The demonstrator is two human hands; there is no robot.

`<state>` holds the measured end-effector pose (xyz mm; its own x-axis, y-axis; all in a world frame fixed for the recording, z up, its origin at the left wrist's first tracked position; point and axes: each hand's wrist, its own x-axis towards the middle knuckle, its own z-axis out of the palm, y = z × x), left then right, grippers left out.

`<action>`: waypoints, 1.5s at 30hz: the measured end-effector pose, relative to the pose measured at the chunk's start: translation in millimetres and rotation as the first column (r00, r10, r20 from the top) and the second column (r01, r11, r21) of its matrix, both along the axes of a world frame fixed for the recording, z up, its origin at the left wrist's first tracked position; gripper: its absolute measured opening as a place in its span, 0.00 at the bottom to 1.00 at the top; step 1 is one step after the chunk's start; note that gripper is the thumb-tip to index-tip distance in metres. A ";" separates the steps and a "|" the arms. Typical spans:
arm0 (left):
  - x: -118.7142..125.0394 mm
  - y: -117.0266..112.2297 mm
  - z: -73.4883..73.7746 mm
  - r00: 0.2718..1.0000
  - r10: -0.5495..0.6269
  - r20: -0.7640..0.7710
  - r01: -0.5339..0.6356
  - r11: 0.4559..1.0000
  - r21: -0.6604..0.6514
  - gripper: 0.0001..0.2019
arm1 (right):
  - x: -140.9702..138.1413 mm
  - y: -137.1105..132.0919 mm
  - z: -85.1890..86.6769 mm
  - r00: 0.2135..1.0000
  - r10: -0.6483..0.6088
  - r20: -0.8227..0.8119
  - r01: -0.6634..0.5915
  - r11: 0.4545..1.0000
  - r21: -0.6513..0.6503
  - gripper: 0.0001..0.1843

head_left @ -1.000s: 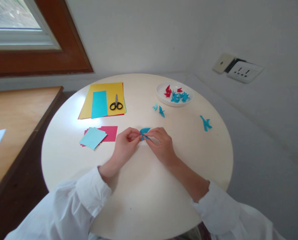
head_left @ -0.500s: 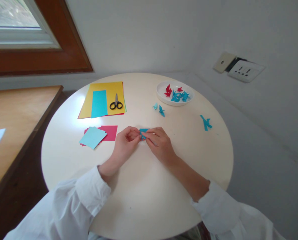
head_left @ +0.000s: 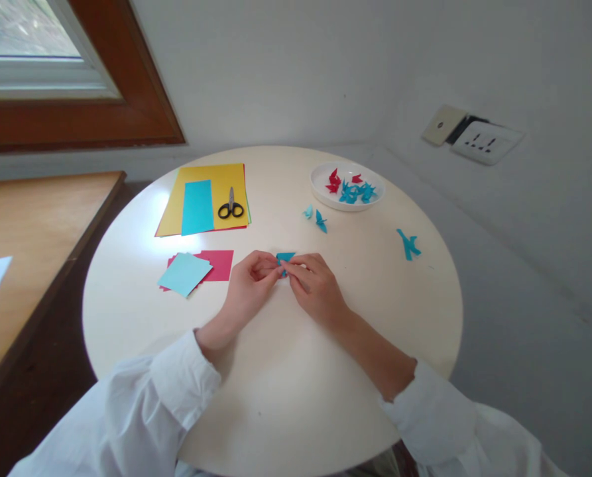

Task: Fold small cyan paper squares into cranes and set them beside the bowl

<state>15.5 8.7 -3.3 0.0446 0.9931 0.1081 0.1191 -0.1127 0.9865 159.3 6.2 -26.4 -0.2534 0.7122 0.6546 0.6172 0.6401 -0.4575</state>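
Between my two hands is a small folded piece of blue paper (head_left: 285, 256), its upper edge showing above the fingers and the rest mostly covered. My left hand (head_left: 254, 277) pinches it from the left with thumb and fingertips. From the right, my right hand (head_left: 317, 283) grips it too, and the fingertips of both hands meet at its middle. Just beyond the hands, a blue paper crane (head_left: 321, 222) and a smaller pale-blue one (head_left: 308, 212) rest on the white round table (head_left: 286, 397).
A white plate (head_left: 348, 207) at the back holds several red and blue cranes. Scissors (head_left: 231, 207) and a blue sheet (head_left: 197, 207) lie on yellow paper (head_left: 221, 173). Pale-blue squares (head_left: 185, 273) overlap red paper (head_left: 221, 265) at left. Blue paper strips (head_left: 408, 245) lie at right.
The folded blue paper has shifted slightly between my fingertips, and its visible upper part looks more tilted and pointed. Both hands stay nearly in place.
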 end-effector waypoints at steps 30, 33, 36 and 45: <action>-6.0 -2.8 -5.8 0.948 0.056 -0.313 0.061 0.934 0.352 0.04 | -3.5 -1.1 8.8 0.915 -0.149 -0.376 0.027 0.951 -0.309 0.02; -5.6 -2.6 -6.0 0.952 0.055 -0.301 0.061 0.931 0.360 0.04 | -4.3 -1.6 9.6 0.918 -0.139 -0.371 0.014 0.948 -0.318 0.03; -5.5 -2.0 -6.5 0.955 0.056 -0.290 0.061 0.923 0.379 0.04 | -4.8 -2.0 10.7 0.920 -0.126 -0.370 0.002 0.948 -0.318 0.03; -5.4 -2.8 -1.7 0.925 0.116 -0.362 0.054 0.902 0.428 0.02 | -6.1 -1.9 8.3 0.930 -0.107 -0.353 -0.013 0.946 -0.323 0.04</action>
<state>10.2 5.9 -5.0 0.1358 0.8564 0.4982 0.4751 -0.4975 0.7258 153.2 4.3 -18.1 -0.0039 0.9008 0.4343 0.3968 0.4000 -0.8262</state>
